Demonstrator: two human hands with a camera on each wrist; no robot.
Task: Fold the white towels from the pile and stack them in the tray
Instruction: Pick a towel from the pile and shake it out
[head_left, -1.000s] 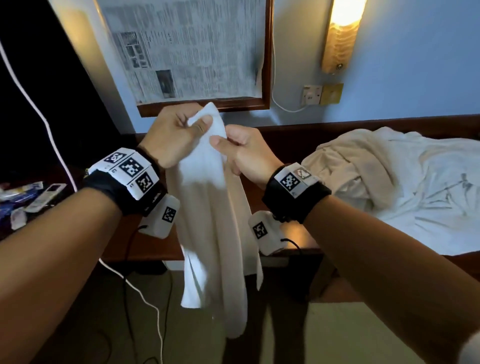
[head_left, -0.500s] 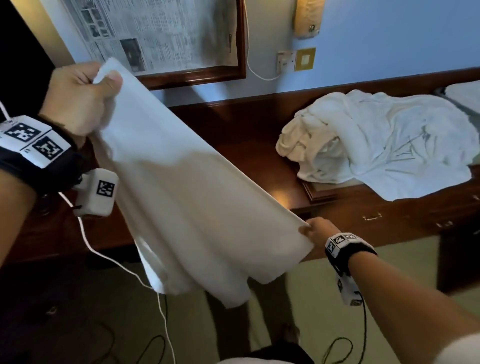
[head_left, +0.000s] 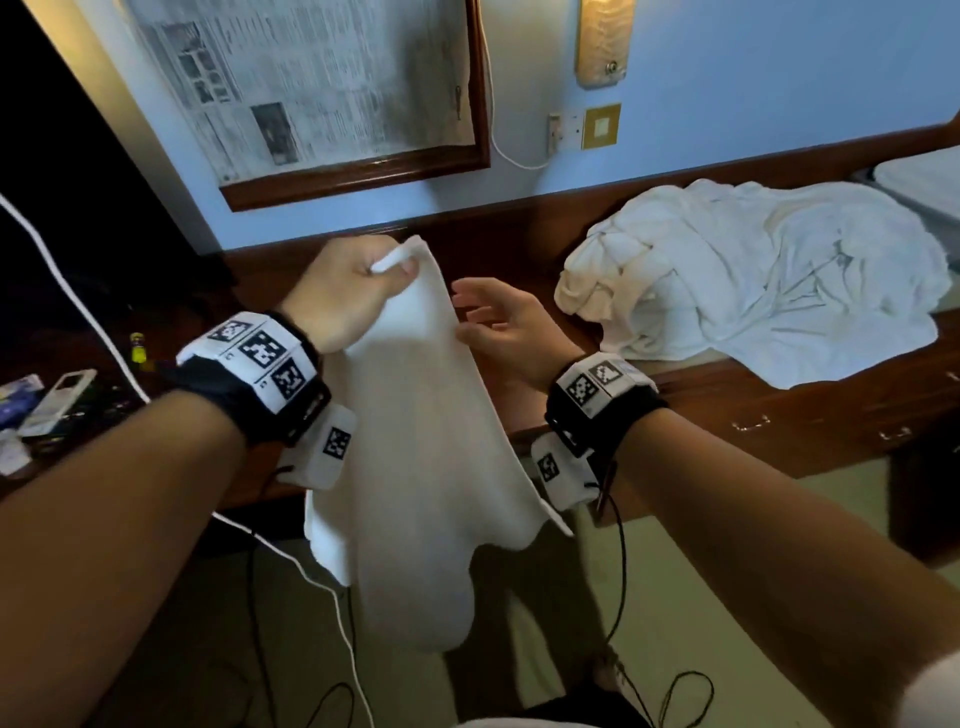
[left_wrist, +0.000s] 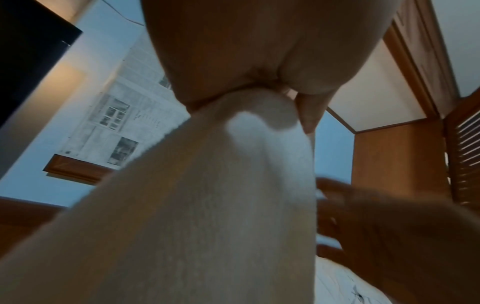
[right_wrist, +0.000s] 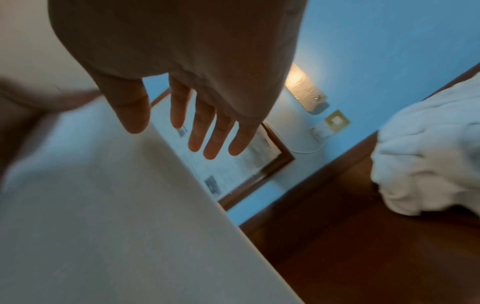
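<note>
I hold a white towel (head_left: 415, 467) up in front of me, and it hangs down from my left hand (head_left: 343, 291) toward the floor, its lower edges loose and wavy below my wrists. My left hand grips one top corner of it: the fingers are curled and the thumb pinches the cloth, with a small roll of towel sticking out of my fist. From my left wrist the bunched corner shows wedged between thumb and fingers (left_wrist: 309, 115).

My right hand (head_left: 498, 327) is just beside the towel's right edge, a little lower than the left. Its fingers are straight and spread, holding nothing; from my right wrist the fingertips (right_wrist: 210, 152) stand free of the cloth, while the thumb lies close against the edge, and I cannot tell if it touches.

Past my hands runs a dark wooden desk (head_left: 701, 410). On it, to my right and well apart from the towel I hold, lies the pile of crumpled white towels (head_left: 753, 275). Far right, at the frame's edge, something flat and white (head_left: 924, 182) lies on the desk; I cannot tell whether it is the tray.
</note>
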